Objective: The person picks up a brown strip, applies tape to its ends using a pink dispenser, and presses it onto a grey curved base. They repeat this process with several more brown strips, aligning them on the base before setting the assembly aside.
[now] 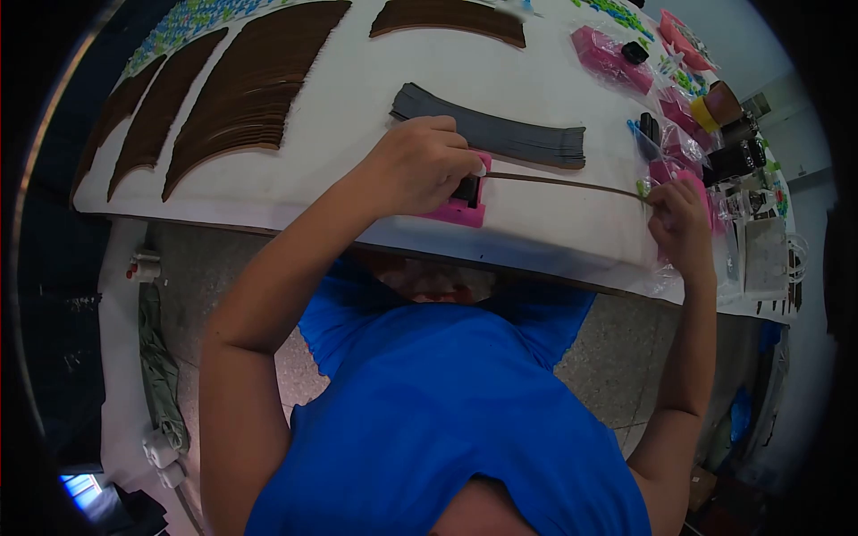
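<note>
A thin brown strip (563,181) stretches almost straight between my two hands above the white tabletop. My left hand (424,165) is closed with its fingertips at the strip's left end, over a pink block (474,213) with a dark part in it; a small white spot shows at the fingertips. My right hand (681,219) pinches the strip's other end near the table's front edge. Just behind the strip lies a row of dark grey strips (500,129), packed side by side. My left hand partly covers the pink block and this row's near edge.
Several stacks of brown strips (241,89) lie at the left, and another brown stack (447,20) at the back. Pink bagged pieces (612,58), black items and a brown tape roll (722,100) crowd the right side. Small blue and green pieces (192,27) cover the far left.
</note>
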{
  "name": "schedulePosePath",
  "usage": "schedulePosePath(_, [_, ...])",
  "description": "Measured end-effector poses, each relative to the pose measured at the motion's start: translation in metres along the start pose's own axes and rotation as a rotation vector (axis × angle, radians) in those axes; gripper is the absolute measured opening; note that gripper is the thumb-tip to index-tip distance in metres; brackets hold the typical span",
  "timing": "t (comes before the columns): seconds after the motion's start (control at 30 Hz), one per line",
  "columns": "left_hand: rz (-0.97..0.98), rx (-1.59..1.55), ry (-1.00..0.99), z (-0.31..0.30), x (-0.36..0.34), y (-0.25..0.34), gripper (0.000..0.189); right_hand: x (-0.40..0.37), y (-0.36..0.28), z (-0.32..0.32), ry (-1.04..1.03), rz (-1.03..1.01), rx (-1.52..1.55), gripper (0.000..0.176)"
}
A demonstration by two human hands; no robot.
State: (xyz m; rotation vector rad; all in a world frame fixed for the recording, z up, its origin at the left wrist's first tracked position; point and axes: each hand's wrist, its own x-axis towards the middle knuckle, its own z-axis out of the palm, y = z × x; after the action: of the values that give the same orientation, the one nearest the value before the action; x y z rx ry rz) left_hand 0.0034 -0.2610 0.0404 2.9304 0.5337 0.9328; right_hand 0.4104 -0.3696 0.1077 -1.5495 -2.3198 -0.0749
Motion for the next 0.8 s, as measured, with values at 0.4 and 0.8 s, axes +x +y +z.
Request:
schedulePosePath(0.4, [-0.236,-0.302,0.052,0.015,0.02,0.02,0.028,0.085,-0.017,-0.101,0.36,-0.215,0.039,0.029])
schedulePosePath(0.8, [-0.626,-1.724,0.126,-0.04,-0.009,-0.024,0.016,0.086,0.025,-0.084,-0.027,0.453,0.974,0.025])
